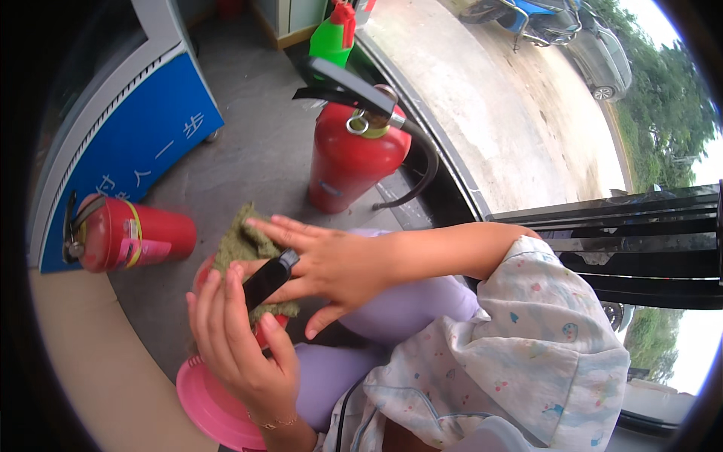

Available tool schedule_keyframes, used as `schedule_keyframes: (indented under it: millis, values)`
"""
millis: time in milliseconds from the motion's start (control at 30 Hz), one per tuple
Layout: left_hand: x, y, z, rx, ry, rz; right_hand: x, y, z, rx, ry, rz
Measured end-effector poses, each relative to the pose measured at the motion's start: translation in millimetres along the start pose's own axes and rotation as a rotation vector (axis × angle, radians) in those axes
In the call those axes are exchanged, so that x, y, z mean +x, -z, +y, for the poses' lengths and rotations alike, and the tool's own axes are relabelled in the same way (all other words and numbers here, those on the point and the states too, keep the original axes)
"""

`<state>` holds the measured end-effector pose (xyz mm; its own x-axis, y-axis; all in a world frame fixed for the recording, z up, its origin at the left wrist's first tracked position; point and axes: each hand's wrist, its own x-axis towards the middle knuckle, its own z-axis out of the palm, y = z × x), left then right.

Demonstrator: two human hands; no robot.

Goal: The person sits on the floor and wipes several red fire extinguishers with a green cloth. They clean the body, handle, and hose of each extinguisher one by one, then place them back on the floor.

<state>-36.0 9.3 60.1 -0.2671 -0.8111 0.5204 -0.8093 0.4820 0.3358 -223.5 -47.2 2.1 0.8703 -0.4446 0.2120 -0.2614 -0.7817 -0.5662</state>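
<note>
Low in front of me, between my knees, is a red fire extinguisher with a black handle, mostly hidden by my hands and a green cloth. My right hand, fingers spread, presses down on the cloth, one finger passing under the handle. My left hand curves around the near end of the handle, with fingers on one side and thumb on the other. How firmly it holds is hidden. The cloth drapes over both sides of the extinguisher top and shows again below the handle.
A larger red fire extinguisher with a black hose stands ahead. Another red extinguisher is at left, beside a blue panel bearing writing. A pink plastic basin is by my left forearm. A green bottle stands near the door track.
</note>
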Motion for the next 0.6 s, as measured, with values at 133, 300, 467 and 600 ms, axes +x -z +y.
schedule_keyframes:
  millis: [133,300,467,600]
  values:
    - [10,-15,14,-0.01,0.106,-0.098,16,-8,33,0.223,0.213,0.073]
    - [19,-28,21,-0.061,0.022,0.053,39,-20,59,0.451,0.288,0.094]
    - [11,-27,10,-0.117,0.034,0.05,79,-30,69,0.516,0.348,0.194]
    - [6,-29,10,-0.114,0.031,0.135,80,-19,61,0.536,0.277,0.082]
